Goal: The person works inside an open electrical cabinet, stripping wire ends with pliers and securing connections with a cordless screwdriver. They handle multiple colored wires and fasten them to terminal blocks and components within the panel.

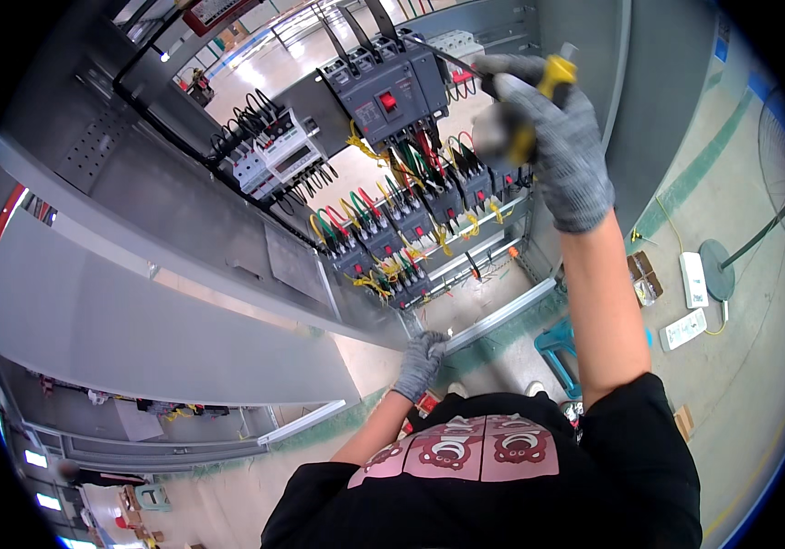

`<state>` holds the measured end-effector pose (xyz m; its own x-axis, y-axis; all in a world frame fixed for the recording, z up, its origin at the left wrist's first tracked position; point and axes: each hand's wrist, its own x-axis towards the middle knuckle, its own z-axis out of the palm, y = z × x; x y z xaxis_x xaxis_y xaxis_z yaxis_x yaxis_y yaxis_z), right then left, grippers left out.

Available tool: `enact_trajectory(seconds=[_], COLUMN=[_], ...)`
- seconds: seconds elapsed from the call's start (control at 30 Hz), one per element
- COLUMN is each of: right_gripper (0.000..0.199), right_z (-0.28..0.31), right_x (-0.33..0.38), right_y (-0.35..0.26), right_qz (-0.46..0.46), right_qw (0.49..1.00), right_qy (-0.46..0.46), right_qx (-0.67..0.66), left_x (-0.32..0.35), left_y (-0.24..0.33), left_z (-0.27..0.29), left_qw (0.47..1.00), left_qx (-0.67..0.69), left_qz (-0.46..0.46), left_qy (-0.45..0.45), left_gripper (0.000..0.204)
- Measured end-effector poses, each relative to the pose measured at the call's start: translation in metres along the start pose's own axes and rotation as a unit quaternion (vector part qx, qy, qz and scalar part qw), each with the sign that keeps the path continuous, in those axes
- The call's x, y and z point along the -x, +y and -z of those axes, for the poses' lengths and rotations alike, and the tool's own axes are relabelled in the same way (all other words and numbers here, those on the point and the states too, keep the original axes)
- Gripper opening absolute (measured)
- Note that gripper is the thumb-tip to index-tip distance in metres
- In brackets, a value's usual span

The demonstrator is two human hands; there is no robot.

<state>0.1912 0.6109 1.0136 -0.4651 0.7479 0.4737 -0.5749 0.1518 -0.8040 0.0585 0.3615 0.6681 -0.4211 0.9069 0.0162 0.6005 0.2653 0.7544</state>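
My right hand (564,151), in a grey knit glove, is raised at the upper right of the open cabinet. It grips a screwdriver (557,80) with a yellow-and-black handle, whose long thin shaft points left to the top of a large dark-grey circuit breaker (388,99) with a red switch. A blurred grey, yellow and black object (505,134) shows beneath the fingers; its kind is unclear. Low at the front, my gloved left hand (421,362) has its fingers curled at the edge of the cabinet frame (499,317).
Smaller breakers (411,225) with red, green, yellow and black wires run in rows below. A white-grey module (282,156) sits left. The grey door panel (154,311) stands open leftward. A teal stool (559,355), a power strip (694,279) and a fan stand (715,267) occupy the right floor.
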Motion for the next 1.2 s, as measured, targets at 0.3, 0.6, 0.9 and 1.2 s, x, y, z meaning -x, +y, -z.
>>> enact_trajectory(seconds=[0.3,0.6,0.9,1.2], right_gripper=[0.025,0.027,0.024,0.020], right_z=[0.066,0.062,0.046,0.023], right_x=[0.078,0.065,0.046,0.022], right_y=[0.059,0.108,0.151,0.185], right_qz=[-0.108,-0.148,-0.159,-0.076], right_qw=[0.988,0.976,0.956,0.974], right_qy=[0.099,0.080,0.090,0.173], right_qx=[-0.044,-0.140,-0.229,-0.123], left_x=[-0.083,-0.148,-0.161,-0.179], left_y=[0.130,0.184,0.191,0.174], left_z=[0.023,0.049,0.051,0.046], left_qw=[0.927,0.942,0.945,0.928], left_qx=[0.369,0.303,0.282,0.333], left_qz=[-0.009,-0.062,-0.018,-0.011], left_qy=[0.073,0.127,0.166,0.165], left_gripper=[0.025,0.023,0.025,0.025])
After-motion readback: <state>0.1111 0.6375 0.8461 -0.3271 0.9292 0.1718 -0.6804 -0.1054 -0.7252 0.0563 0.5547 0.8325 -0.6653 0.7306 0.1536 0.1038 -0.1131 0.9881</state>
